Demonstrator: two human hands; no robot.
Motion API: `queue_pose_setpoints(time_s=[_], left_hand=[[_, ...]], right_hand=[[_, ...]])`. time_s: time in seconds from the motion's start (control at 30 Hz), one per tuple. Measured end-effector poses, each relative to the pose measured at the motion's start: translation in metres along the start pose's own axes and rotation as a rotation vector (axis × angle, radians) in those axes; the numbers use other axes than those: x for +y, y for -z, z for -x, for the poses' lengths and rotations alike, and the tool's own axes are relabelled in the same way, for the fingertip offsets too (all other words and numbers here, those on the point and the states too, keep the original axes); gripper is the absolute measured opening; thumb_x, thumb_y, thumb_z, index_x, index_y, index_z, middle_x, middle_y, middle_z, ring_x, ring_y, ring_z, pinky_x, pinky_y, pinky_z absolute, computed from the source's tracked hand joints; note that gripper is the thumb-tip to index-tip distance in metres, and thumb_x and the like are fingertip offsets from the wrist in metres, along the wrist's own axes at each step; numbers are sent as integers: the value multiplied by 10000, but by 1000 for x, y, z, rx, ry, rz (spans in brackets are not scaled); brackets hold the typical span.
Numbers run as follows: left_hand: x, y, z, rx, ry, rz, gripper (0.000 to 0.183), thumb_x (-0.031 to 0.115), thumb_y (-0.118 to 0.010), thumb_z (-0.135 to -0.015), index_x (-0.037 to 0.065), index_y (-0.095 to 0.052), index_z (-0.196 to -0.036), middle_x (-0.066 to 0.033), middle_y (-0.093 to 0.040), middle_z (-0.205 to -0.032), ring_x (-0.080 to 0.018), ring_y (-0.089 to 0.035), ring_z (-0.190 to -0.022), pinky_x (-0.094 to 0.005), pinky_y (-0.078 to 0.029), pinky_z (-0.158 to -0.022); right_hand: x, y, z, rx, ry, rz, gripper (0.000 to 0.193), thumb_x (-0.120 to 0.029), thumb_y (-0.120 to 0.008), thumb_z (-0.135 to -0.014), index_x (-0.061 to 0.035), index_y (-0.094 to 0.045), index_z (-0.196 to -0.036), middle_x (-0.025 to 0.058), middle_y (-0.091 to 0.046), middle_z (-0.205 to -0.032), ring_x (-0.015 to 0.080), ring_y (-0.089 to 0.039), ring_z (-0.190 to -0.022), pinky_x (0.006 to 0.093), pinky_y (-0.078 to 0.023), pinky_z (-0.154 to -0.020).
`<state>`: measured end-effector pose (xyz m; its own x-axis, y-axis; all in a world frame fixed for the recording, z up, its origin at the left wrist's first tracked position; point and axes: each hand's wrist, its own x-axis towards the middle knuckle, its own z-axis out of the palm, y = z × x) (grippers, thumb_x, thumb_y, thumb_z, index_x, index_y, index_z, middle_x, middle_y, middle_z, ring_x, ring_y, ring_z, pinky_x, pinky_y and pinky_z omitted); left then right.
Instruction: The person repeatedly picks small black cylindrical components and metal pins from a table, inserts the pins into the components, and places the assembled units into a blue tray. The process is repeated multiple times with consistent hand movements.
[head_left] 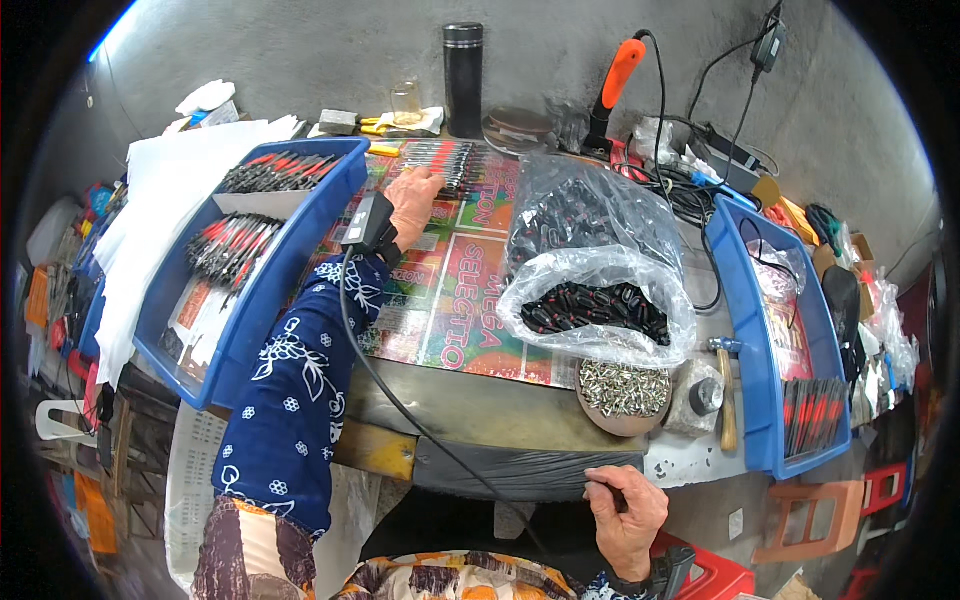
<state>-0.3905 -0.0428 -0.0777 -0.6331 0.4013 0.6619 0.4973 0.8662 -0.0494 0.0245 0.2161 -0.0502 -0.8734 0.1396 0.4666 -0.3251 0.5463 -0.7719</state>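
Note:
My left hand (415,200) reaches to the far side of the table. Its bent fingers touch the near left end of a row of slim metal pieces with red and black parts (445,160), and whatever is between the fingertips is hidden. My right hand (628,508) hovers by the table's front edge, thumb and fingers curled together; I cannot make out anything in them. Right of the middle, a clear plastic bag (600,262) lies open, full of small black oval parts (595,312). In front of it, a round bowl (612,422) holds many small metal pins (625,385).
At left, a blue bin (262,285) holds bundles of red-and-black slim pieces. Another blue bin (770,385) stands at right, beside a wooden-handled hammer (728,400). A black flask (463,80) and an orange-handled tool (617,85) stand at the back. A cable (420,430) trails from my left wrist.

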Motion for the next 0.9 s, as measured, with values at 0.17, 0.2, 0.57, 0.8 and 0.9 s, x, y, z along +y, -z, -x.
queue_pose_setpoints(time_s=[0.17, 0.2, 0.57, 0.8, 0.9], left_hand=[[4, 12, 5, -19, -23, -17, 164, 81, -578, -831, 115, -709, -924, -111, -642, -919, -332, -644, -926, -442, -524, -784], [4, 17, 5, -46, -34, 0, 150, 77, -583, -822, 106, -696, -917, -116, -631, -897, -336, -643, -925, -446, -523, -780], [-1, 149, -14, -300, 4, -241, 128, 89, -699, -783, 83, -668, -907, -100, -663, -879, -287, -708, -871, -401, -571, -662], [-54, 216, 59, -284, 161, -329, 90, 151, -606, -851, 84, -664, -867, -93, -667, -829, -297, -695, -784, -409, -547, -651], [-84, 236, 97, -222, 151, -375, 109, 133, -568, -857, 86, -665, -843, -122, -673, -819, -320, -692, -785, -432, -542, -663]], right_hand=[[3, -2, 5, 30, -55, -21, 125, 20, -717, -807, -8, -685, -924, 107, -667, -755, 184, -605, -585, 269, -448, -533], [4, -2, 6, 35, -59, -13, 125, 28, -710, -805, -6, -686, -923, 111, -669, -759, 185, -610, -591, 267, -450, -537], [10, -8, 13, 78, -128, -83, 62, 2, -657, -901, 25, -664, -959, 31, -594, -744, 77, -547, -611, 204, -379, -516], [2, -7, 10, 56, -193, -97, 55, 12, -651, -877, 27, -658, -929, 64, -618, -747, 112, -571, -632, 241, -432, -577], [0, -1, 5, -22, -268, -134, 65, -14, -662, -881, 29, -660, -930, 38, -609, -740, 82, -550, -638, 231, -426, -581]])
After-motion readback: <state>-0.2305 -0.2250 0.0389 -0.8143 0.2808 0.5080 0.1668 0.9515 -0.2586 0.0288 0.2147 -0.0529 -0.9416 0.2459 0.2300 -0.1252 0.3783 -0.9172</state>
